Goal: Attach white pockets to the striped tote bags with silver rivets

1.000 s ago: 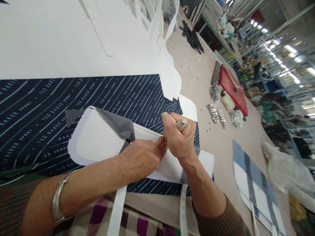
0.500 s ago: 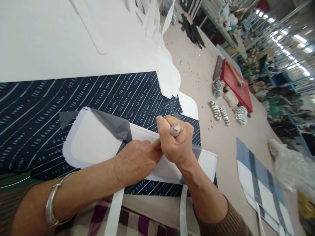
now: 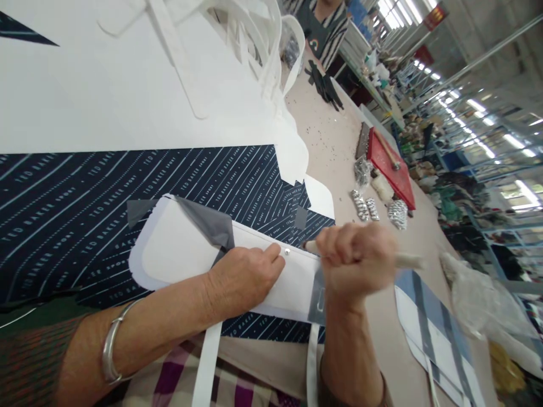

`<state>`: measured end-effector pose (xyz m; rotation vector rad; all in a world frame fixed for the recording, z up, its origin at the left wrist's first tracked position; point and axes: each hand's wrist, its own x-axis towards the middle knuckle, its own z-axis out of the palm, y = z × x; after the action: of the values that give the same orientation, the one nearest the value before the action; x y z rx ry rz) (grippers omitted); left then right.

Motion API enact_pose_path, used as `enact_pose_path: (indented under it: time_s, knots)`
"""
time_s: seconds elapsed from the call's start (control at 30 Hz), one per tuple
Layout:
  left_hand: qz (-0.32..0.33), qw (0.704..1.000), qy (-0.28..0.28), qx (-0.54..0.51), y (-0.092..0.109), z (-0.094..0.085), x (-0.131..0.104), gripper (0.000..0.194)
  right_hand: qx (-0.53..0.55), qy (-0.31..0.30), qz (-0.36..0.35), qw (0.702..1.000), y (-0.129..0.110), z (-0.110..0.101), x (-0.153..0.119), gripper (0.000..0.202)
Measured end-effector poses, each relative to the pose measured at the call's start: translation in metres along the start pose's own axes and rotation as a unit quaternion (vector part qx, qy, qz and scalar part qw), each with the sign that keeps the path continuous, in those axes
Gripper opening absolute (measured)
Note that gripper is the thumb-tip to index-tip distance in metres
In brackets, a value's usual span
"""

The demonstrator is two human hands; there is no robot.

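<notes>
The white panel [image 3: 292,282] lies at the lower centre of the frame, one metal stud [image 3: 287,251] visible near its upper edge. That spot looks fitted; whether more remain cannot be told. The left hand [image 3: 246,280] rests on the panel beside the stud, fingers bunched, any pinch hidden. Right of it, the right hand [image 3: 358,263] is wrapped around a pale stick-like tool [image 3: 409,260]. Dark printed fabric [image 3: 237,181] lies beneath; a red tray [image 3: 388,169] sits at upper right.
</notes>
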<state>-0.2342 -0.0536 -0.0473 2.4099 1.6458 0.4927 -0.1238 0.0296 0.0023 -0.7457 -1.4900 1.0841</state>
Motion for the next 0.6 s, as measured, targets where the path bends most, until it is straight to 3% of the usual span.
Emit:
enact_pose_path:
  time_s: [0.1,0.2,0.27,0.33,0.4,0.43,0.47,0.6]
  knots:
    - [0.002,1.000,0.005,0.008,0.001,0.000,0.001,0.013,0.011,-0.011,0.093,0.996,0.015,-0.005,-0.006,0.042]
    - [-0.001,1.000,0.002,0.021,0.001,-0.001,0.001,0.015,-0.137,-0.070,0.163,0.975,0.012,-0.026,-0.013,0.044]
    - [0.000,0.999,0.001,0.032,0.001,-0.001,0.001,0.016,-0.327,-0.139,0.196,0.914,-0.003,-0.048,-0.025,0.042]
    - [0.000,0.999,0.005,0.042,0.001,-0.002,0.001,0.016,-0.488,-0.203,0.235,0.815,-0.024,-0.073,-0.045,0.033]
    - [-0.001,0.999,0.012,0.053,0.000,-0.002,0.002,0.017,-0.559,-0.234,0.286,0.742,-0.041,-0.094,-0.072,0.020]
    - [0.001,0.998,0.016,0.058,0.000,-0.001,0.002,0.018,-0.566,-0.234,0.309,0.728,-0.047,-0.101,-0.086,0.019]
    - [0.002,0.998,0.021,0.065,0.000,0.000,0.003,0.019,-0.559,-0.229,0.326,0.727,-0.051,-0.107,-0.099,0.023]
    - [0.011,0.996,0.063,0.069,-0.004,0.010,0.001,0.023,-0.510,-0.187,0.331,0.771,-0.052,-0.111,-0.130,0.041]
